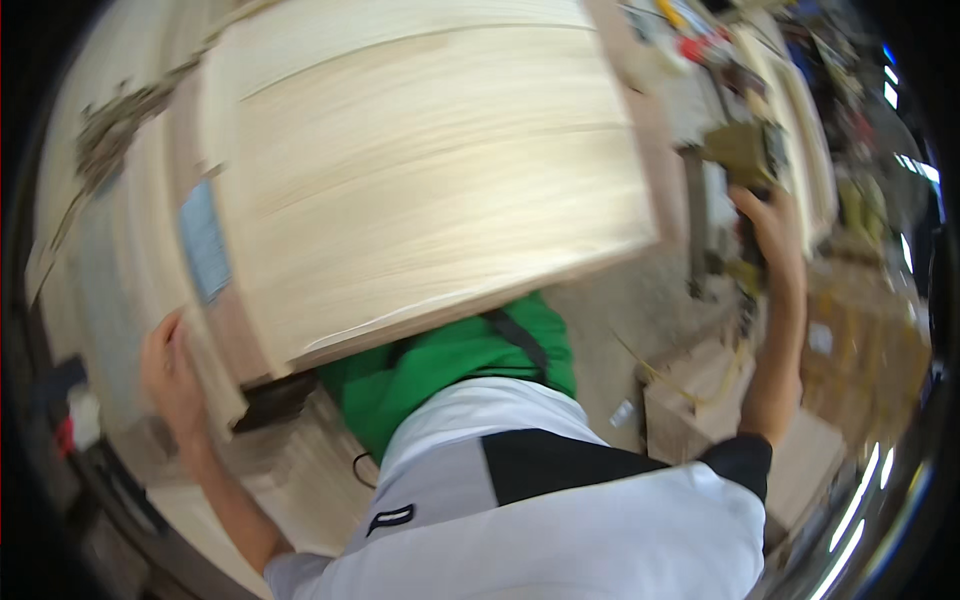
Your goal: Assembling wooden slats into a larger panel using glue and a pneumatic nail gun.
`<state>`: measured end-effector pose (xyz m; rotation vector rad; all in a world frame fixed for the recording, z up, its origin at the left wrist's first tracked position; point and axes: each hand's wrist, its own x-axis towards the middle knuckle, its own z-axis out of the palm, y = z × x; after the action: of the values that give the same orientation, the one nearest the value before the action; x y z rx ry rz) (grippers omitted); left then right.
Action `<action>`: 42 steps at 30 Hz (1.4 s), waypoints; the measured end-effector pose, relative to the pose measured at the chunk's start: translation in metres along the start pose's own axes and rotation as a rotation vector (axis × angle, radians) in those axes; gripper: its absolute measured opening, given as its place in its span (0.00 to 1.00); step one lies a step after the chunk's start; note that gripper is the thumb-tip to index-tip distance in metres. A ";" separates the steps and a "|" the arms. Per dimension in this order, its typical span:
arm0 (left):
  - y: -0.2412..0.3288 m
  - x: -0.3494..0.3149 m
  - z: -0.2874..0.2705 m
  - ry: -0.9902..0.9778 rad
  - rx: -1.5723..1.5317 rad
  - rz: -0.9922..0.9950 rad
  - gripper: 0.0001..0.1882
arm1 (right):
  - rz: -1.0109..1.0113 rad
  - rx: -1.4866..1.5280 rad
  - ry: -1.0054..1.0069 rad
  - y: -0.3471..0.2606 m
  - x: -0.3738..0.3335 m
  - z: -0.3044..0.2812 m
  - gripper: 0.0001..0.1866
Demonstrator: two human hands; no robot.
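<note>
My right hand (772,225) is wrapped round the handle of an olive-coloured nail gun (738,150), held off the right side of a large pale wooden panel (440,170). The tool's long, narrow magazine (697,225) points down toward me. The panel is made of several boards joined side by side and lies flat in front of me. By the near end of a narrow wooden strip (180,270), left of the panel, is my left hand (172,375). Its fingers are smeared by motion, and whether they grip the strip does not show. A blue-grey patch (205,240) lies between strip and panel.
Stacked boards (310,460) stand at the lower left, under the panel's corner. On the right are a brown cardboard box (860,350) and pale wooden pieces (700,390), with a thin yellowish hose or cord (660,372) near them. Blurred tools and clutter (700,45) fill the far right.
</note>
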<state>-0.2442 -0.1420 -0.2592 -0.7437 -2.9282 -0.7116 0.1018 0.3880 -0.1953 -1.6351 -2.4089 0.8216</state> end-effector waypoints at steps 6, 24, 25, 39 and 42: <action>-0.008 0.019 0.038 0.120 0.111 -0.046 0.20 | 0.028 0.140 0.091 0.037 -0.004 -0.008 0.18; -0.006 0.030 0.032 0.159 -0.080 -0.364 0.26 | -0.024 0.234 -0.049 0.030 0.000 0.008 0.13; -0.011 0.031 0.032 0.161 -0.106 -0.383 0.26 | -0.014 0.237 -0.033 0.026 -0.002 0.008 0.13; 0.012 0.068 -0.013 -0.086 -1.314 -0.613 0.22 | 0.070 0.224 -0.056 0.038 0.004 0.001 0.17; 0.041 0.086 -0.003 -0.175 -1.270 -0.520 0.22 | 0.091 0.210 0.006 0.025 -0.003 0.003 0.17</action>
<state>-0.3021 -0.0732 -0.2269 0.0463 -2.4666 -2.7044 0.1223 0.3915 -0.2092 -1.6717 -2.1717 1.0424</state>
